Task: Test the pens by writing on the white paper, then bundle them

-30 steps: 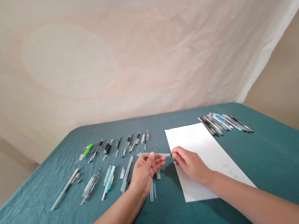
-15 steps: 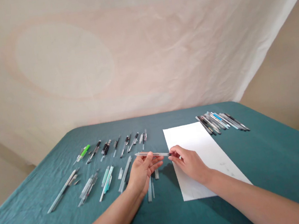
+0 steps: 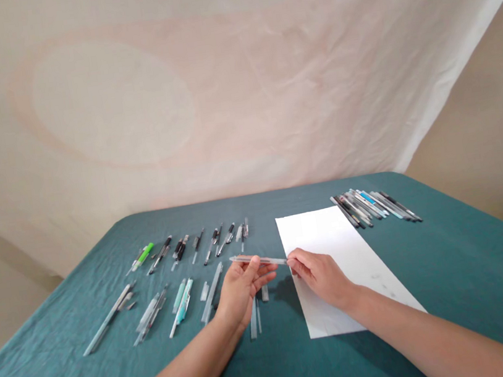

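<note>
Pale hanging cloth fills the background. Below it, table under a dark green cover. Front row of pen parts, clear and pale teal tubes plus caps, lies on the left half, running to under the left hand. White paper lies right of center, some faint gray marks near its lower right. Back row of pen parts, mostly black and clear, sits farther off, left. Left hand: thumb presses a translucent pen against the fingers, other fingers loosely spread. Right hand: thumb and index pinch the pen's right end at the paper's left edge, remaining fingers curled; exact part pinched is hidden. Bundle of pens lies side by side beyond the paper, far right. Held pen is above the table, roughly level, between both hands. Bright green piece at the back row's left end.
</note>
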{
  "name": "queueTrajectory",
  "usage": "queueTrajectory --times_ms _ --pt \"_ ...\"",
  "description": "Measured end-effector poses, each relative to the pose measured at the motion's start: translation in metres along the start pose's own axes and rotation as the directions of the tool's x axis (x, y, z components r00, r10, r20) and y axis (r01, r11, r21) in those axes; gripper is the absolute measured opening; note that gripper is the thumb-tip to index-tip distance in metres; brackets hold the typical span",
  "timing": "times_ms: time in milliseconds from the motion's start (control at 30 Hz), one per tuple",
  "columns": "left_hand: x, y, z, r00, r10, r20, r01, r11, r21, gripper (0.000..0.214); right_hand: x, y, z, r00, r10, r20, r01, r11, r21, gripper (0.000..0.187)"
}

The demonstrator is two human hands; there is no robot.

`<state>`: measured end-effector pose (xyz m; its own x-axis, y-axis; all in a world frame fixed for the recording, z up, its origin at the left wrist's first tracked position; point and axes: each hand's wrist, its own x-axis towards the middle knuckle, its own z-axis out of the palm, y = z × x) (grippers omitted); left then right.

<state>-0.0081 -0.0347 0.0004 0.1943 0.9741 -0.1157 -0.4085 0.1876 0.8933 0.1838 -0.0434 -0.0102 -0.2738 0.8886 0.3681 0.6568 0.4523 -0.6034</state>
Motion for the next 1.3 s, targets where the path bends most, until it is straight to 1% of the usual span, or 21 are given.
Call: queueTrajectory --times_ms 167,333,433,500,633,733,800,867,967,1133,1300 --pt "-0.0002 0.0000 -0.0004 1.000 0.007 0.002 -0.007 1.000 -0.003 0.023 0.0003 0.0009 0.0014 0.999 0.000 -0.050 0.000 1.000 0.002 0.018" --pt "-0.0001 0.0011 0.0000 1.000 0.007 0.002 -0.008 1.000 0.005 0.022 0.0003 0.0014 0.0012 0.999 -0.051 -0.016 0.050 0.999 -0.020 0.023" --pt "0.0003 0.0016 0.0002 1.000 0.012 -0.010 -0.012 1.000 0.001 0.021 0.0002 0.0016 0.0010 0.998 -0.033 -0.044 0.032 0.999 -0.016 0.020" --pt "0.0006 0.0018 0.0000 1.000 0.012 -0.010 -0.012 1.000 -0.003 0.021 0.0001 0.0014 0.0007 0.997 -0.043 -0.060 0.041 0.999 -0.023 0.018" --pt "0.0006 0.0020 -0.0004 1.000 0.009 -0.004 -0.009 1.000 -0.002 0.021 -0.0002 0.0004 -0.0001 0.995 -0.089 -0.033 0.087 0.994 -0.069 0.023" --pt "0.0005 0.0021 -0.0004 1.000 0.008 -0.008 -0.008 1.000 -0.004 0.022 -0.0002 0.0004 0.0001 0.998 -0.065 -0.023 0.063 0.995 -0.075 0.023" --pt "0.0004 0.0020 -0.0004 1.000 0.006 -0.012 -0.006 1.000 -0.003 0.022 -0.0001 0.0009 0.0004 0.997 -0.055 -0.049 0.052 0.997 -0.064 0.021" --pt "0.0002 0.0019 -0.0004 1.000 0.007 -0.013 -0.007 1.000 -0.003 0.022 -0.0001 0.0011 0.0003 0.995 -0.075 -0.068 0.071 0.996 -0.061 0.020" --pt "-0.0001 0.0018 -0.0003 1.000 0.013 -0.009 -0.013 1.000 -0.005 0.023 -0.0004 0.0005 -0.0006 0.992 -0.112 -0.057 0.107 0.991 -0.079 0.021" --pt "-0.0001 0.0024 0.0000 1.000 0.021 -0.010 -0.021 1.000 0.004 0.024 -0.0004 0.0006 -0.0003 0.996 -0.069 -0.052 0.065 0.995 -0.080 0.019" --pt "-0.0001 0.0025 0.0000 1.000 0.024 -0.003 -0.024 1.000 0.013 0.023 -0.0005 0.0019 0.0001 0.992 -0.122 -0.039 0.118 0.987 -0.107 0.019"
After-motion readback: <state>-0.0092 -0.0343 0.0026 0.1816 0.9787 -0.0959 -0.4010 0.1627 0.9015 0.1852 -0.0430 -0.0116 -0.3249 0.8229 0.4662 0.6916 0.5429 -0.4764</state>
